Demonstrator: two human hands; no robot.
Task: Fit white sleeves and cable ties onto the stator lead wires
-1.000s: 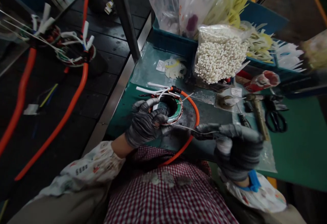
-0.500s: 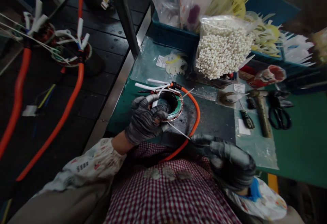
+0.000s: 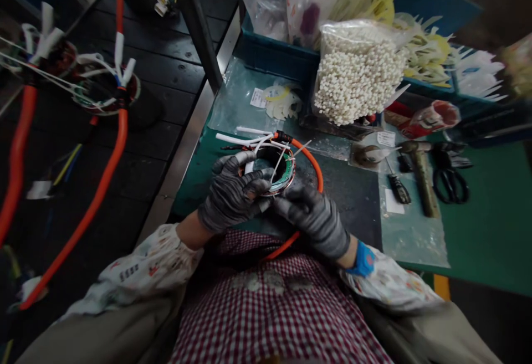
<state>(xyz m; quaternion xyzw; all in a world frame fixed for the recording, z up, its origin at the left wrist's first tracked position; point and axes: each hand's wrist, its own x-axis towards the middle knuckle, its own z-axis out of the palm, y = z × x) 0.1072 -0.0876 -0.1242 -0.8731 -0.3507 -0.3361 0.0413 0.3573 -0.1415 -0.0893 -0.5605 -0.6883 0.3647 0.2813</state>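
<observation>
Head view, looking down at a green counter (image 3: 490, 214). A stator ring (image 3: 286, 171) w/ copper windings is gripped by the left hand (image 3: 233, 192), grey-gloved, fingers closed over its left rim and thumb laid across the top. The ring is held just above the counter, directly btwn both hands.

The right hand (image 3: 311, 217), also grey-gloved, is set against the ring's near rim, fingers drawn together and touching it. Whether anything is pinched there cannot be told. A thin white strand (image 3: 277, 164) is seen crossing the ring's opening, just beyond the right hand's fingertips.

White sleeved leads (image 3: 239, 139) are seen sticking out beyond the left hand. An orange cable (image 3: 312, 160) is attached at the ring's far side. It is curved round past the right hand and back toward the person's checked apron (image 3: 274, 319).

Further to the right of the right hand, a hammer (image 3: 420, 178) and black scissors (image 3: 449, 181) are laid on the counter. Beyond both hands, a clear bag of small white pieces (image 3: 357, 76) is propped against a blue bin (image 3: 278, 59). Well to the left of the left hand, a second stator (image 3: 103, 84) w/ its own orange cable (image 3: 100, 186) is seen on a dark surface.
</observation>
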